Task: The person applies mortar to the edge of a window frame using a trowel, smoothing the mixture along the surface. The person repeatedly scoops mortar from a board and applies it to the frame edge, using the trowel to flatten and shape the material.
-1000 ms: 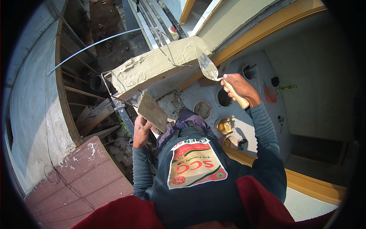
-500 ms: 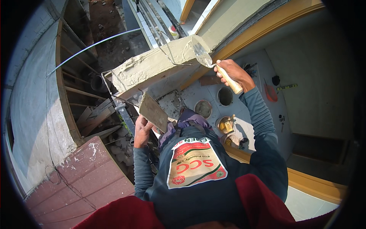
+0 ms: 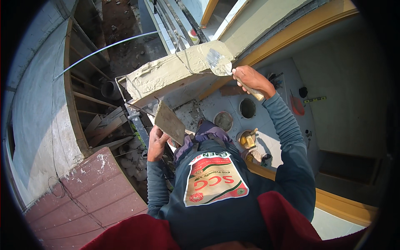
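Note:
My right hand (image 3: 253,80) grips the wooden handle of a pointed trowel (image 3: 218,62). The blade lies over the right end of a wall ledge (image 3: 166,70) coated in wet, pale mortar; whether it touches cannot be told. The mortar is rough toward the left end and smoother near the trowel. Lower down, my left hand (image 3: 156,143) is closed on the edge of a flat, mortar-stained board (image 3: 169,122), held tilted below the ledge. Bent metal rods (image 3: 186,58) clasp the ledge at both ends.
Buckets (image 3: 247,108) stand on the tiled floor below right, one with a yellow tool (image 3: 251,138) in it. A level (image 3: 315,100) lies farther right. Red-brown roofing (image 3: 83,200) is at lower left, beside an opening with loose planks (image 3: 104,125). A pale hose (image 3: 106,48) arcs across the upper left.
The trowel has turned in my right hand, its blade now tilted differently over the mortar. My right hand has shifted slightly left. The left hand and board hold nearly the same place.

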`<action>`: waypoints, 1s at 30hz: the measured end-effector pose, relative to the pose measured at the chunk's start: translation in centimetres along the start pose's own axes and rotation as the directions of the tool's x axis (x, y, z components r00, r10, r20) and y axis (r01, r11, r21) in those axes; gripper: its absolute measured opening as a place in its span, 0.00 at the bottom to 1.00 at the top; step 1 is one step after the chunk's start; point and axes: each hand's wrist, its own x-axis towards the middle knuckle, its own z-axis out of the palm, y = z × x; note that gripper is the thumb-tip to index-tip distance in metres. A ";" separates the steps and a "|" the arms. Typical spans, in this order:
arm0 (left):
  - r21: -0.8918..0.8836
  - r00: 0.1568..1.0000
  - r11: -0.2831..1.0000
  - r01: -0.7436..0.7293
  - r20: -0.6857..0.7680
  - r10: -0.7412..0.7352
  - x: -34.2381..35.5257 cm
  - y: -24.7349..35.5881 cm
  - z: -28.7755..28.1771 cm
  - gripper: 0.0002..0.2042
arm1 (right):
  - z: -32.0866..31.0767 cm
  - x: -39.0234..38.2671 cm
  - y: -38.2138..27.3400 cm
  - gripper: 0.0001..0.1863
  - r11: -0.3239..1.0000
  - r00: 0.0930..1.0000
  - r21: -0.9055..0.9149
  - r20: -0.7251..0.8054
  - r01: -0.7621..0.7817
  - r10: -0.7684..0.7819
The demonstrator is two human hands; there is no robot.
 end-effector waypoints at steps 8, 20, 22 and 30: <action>-0.044 0.998 0.999 0.000 -0.057 -0.002 -0.8 -0.8 -0.5 0.26 | 0.6 -2.2 0.4 0.20 0.951 0.975 0.272 -0.126 -0.144 0.183; 0.011 1.000 1.000 -0.002 0.012 0.002 0.2 -0.3 -0.2 0.26 | 2.0 -2.3 -0.5 0.19 0.887 0.996 0.457 0.093 -0.059 0.019; 0.005 1.000 1.000 -0.002 0.018 0.002 -0.2 -0.4 -0.1 0.26 | 2.6 -3.3 -0.4 0.15 0.879 0.988 0.463 -0.144 0.111 -0.049; -0.032 1.000 0.999 0.012 -0.021 -0.013 -1.2 -1.3 -1.1 0.27 | 3.9 -3.5 0.0 0.13 0.990 0.881 0.126 -0.472 0.067 0.001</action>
